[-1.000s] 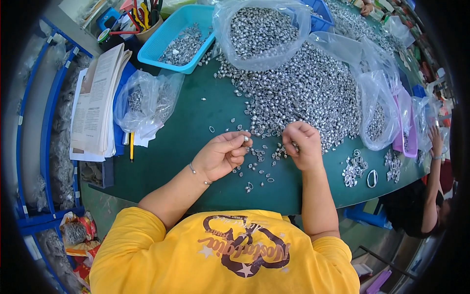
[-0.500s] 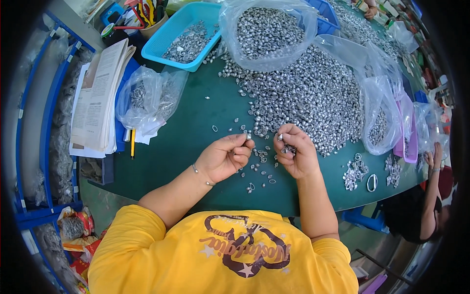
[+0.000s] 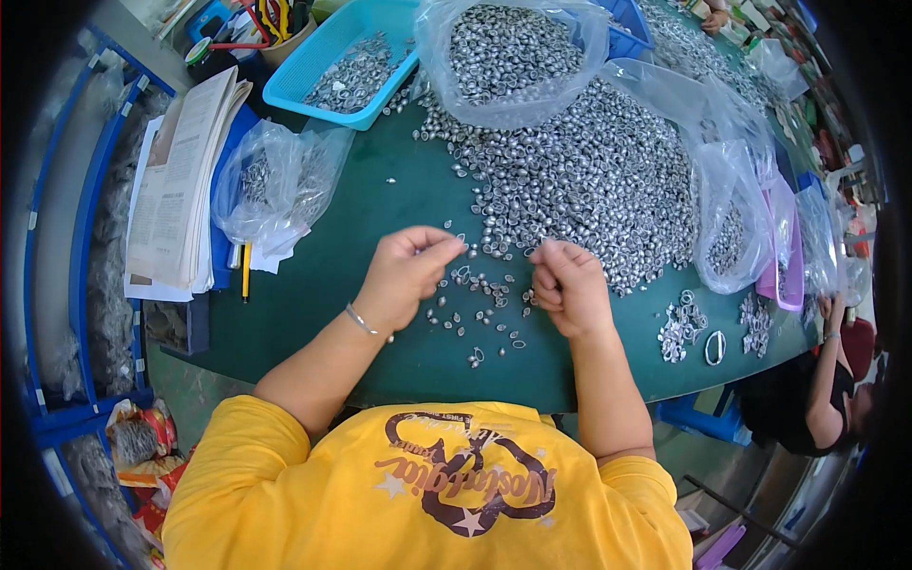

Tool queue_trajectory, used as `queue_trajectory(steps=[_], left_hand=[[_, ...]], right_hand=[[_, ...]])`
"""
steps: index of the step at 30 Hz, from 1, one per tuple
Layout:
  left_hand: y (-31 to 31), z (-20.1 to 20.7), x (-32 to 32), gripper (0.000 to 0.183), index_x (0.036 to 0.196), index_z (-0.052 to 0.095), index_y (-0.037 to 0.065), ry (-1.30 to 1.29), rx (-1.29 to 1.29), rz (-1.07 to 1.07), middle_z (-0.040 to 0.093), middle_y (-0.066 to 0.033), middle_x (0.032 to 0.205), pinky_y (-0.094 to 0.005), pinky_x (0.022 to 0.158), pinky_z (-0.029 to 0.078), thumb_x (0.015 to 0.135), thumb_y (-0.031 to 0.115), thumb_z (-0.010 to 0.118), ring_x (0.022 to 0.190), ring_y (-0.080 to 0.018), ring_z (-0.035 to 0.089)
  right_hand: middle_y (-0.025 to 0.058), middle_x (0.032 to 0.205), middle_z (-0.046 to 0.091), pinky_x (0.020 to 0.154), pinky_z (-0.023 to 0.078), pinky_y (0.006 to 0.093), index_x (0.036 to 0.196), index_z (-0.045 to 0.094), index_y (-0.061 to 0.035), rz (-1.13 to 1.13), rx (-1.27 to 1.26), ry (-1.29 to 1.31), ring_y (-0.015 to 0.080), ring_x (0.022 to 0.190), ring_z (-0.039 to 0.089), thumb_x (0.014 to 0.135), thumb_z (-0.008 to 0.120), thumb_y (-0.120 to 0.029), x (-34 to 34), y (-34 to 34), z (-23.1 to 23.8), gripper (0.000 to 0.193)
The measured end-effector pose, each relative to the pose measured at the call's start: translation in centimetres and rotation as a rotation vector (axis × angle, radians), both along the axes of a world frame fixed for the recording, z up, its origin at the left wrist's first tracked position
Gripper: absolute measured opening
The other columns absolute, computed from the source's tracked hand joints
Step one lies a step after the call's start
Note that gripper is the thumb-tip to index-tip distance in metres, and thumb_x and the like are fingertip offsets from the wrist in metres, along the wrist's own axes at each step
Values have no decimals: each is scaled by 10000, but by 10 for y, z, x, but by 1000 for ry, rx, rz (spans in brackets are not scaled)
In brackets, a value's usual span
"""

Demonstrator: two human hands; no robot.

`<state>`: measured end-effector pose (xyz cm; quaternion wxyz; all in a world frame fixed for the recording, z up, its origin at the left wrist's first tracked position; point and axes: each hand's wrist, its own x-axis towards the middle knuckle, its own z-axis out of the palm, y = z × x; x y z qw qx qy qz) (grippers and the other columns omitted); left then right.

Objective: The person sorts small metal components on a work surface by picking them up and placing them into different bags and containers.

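Observation:
My left hand (image 3: 408, 275) is raised over the green table (image 3: 380, 204), thumb and forefinger pinched together. Whatever lies between those fingertips is hidden. Across a short gap, my right hand (image 3: 575, 285) is closed, its fingers curled under and the thumb pressed to the forefinger; what it holds does not show. Below and between both hands lie several loose small silver metal pieces (image 3: 489, 288), some rounded like beads, some open rings. Just beyond them spreads a large heap of the same silver pieces (image 3: 594, 180).
Behind the heap stands an open clear plastic bag of pieces (image 3: 518, 66), beside a turquoise basket (image 3: 342, 116). At left are a bagged bundle (image 3: 275, 180) and a stack of papers (image 3: 176, 190). Another bag (image 3: 731, 237) and a purple tray (image 3: 784, 247) are at right, near another person's arm (image 3: 828, 370).
My left hand has turned and drawn a little up and left, away from the right. The silver pieces seen earlier in both hands no longer show. The whole view has shifted slightly.

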<state>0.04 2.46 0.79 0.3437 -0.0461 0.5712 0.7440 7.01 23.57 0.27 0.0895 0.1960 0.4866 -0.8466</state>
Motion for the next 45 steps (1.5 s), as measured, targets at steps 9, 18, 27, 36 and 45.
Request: queue_trajectory(steps=[9, 18, 27, 36, 45], left_hand=[[35, -24, -16, 51, 753, 661, 75, 1357, -734, -310, 558, -77, 715, -363, 604, 475, 718, 109, 678, 688, -273, 579], [11, -11, -19, 61, 915, 567, 35, -120, 257, -205, 569, -30, 806, -150, 478, 332, 882, 85, 557, 584, -28, 417], [12, -11, -3, 155, 1041, 557, 13, -439, 653, -151, 559, -95, 943, -140, 504, 362, 922, 58, 470, 619, -35, 429], [-3, -10, -13, 161, 830, 596, 40, -382, 552, 58, 552, -84, 859, -169, 465, 369, 837, 159, 487, 681, -121, 494], [13, -15, -18, 90, 814, 676, 52, 956, -584, -257, 581, -81, 703, -305, 611, 475, 746, 109, 683, 633, -200, 583]], right_hand=[[98, 685, 596, 561, 482, 373, 856, 676, -81, 159, 1599, 482, 279, 612, 593, 754, 667, -143, -19, -27, -15, 120], [73, 680, 504, 353, 238, 179, 961, 522, -38, -47, -288, 87, 83, 441, 346, 852, 460, -58, -12, 10, 2, 127], [98, 678, 503, 338, 254, 173, 974, 517, -37, 43, -711, 106, 77, 440, 340, 841, 465, -51, -10, 10, -7, 144], [64, 678, 557, 416, 369, 265, 824, 619, -22, 111, 542, 246, 132, 550, 506, 844, 591, -119, -15, 13, -9, 103], [95, 769, 594, 584, 496, 393, 835, 619, -64, 252, 1701, 583, 307, 667, 597, 786, 611, -86, -21, -9, -8, 54]])
